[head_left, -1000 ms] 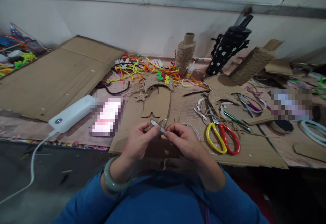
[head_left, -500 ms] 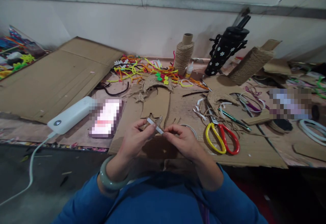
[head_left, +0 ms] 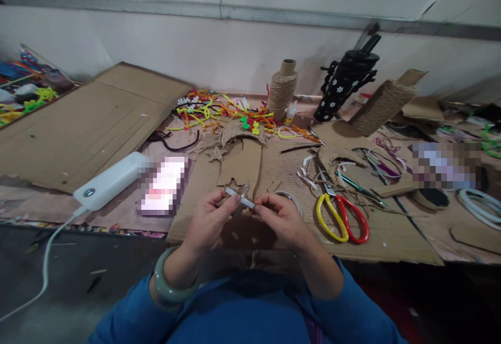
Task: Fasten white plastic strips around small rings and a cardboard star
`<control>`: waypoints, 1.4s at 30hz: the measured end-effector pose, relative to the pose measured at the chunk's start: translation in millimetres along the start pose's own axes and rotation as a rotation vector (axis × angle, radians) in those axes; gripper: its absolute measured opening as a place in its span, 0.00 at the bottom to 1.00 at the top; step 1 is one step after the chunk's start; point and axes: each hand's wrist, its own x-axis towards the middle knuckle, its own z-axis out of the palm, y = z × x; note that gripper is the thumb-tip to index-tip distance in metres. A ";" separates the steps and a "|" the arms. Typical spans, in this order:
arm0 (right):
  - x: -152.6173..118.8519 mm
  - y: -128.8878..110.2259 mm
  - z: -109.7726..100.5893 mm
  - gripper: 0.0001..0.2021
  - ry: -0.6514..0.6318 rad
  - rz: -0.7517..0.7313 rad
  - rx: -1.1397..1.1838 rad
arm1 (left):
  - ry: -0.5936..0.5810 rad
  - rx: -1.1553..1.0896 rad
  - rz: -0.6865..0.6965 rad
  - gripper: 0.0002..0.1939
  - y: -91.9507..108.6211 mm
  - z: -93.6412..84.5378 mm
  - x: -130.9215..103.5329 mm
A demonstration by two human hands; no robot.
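Observation:
Between my two hands is a short white strip [head_left: 239, 198], slanting down to the right. My left hand [head_left: 211, 217] pinches its left end between thumb and fingers, close to a small brown star-shaped piece [head_left: 235, 183] that the fingers partly cover. The fingertips of my right hand [head_left: 279, 221] are closed on the strip's right end. Beyond the hands lies a cardboard piece [head_left: 242, 164], with a twine-wrapped crescent [head_left: 241, 134] bearing green, red and yellow bits above it. A small twine star [head_left: 215, 154] rests to its left.
Scissors [head_left: 340, 217] with yellow and red handles lie right of my hands. A phone [head_left: 163, 186] and a white power bank [head_left: 111, 179] are at left. Colourful pipe cleaners [head_left: 203, 111], twine spools [head_left: 282, 91] and a black flowered holder [head_left: 344, 85] stand or lie farther back.
The whole view has shifted slightly, so the table items appear a little lower. Both hands still hold the strip, which has moved slightly to the right and lies a little flatter.

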 end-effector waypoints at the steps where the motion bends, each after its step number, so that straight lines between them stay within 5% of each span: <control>1: -0.1 0.5 0.1 0.09 -0.003 0.013 0.024 | -0.004 -0.003 -0.005 0.14 -0.6 -0.5 -0.2; 11: 0.0 -5.2 -6.5 0.10 0.007 0.071 0.183 | -0.141 -0.035 -0.017 0.16 -1.9 -2.0 -2.2; 22: -5.3 -4.2 -10.6 0.08 -0.025 -0.032 -0.071 | 0.007 -0.032 0.048 0.12 -2.2 -3.4 -2.0; 27: -5.3 -18.8 -18.5 0.12 0.079 -0.162 -0.159 | -0.133 0.257 0.088 0.11 1.1 -4.2 -9.2; 30: -3.7 -29.2 -19.9 0.08 0.000 -0.241 -0.218 | -0.280 0.474 0.154 0.11 8.7 -0.5 -14.1; 36: -4.5 -32.0 -17.3 0.09 -0.101 -0.065 -0.145 | -0.350 0.615 0.239 0.12 13.3 1.0 -15.1; 42: -3.1 -28.7 -12.8 0.08 -0.020 -0.011 0.013 | -0.314 0.377 0.126 0.13 5.2 1.0 -11.6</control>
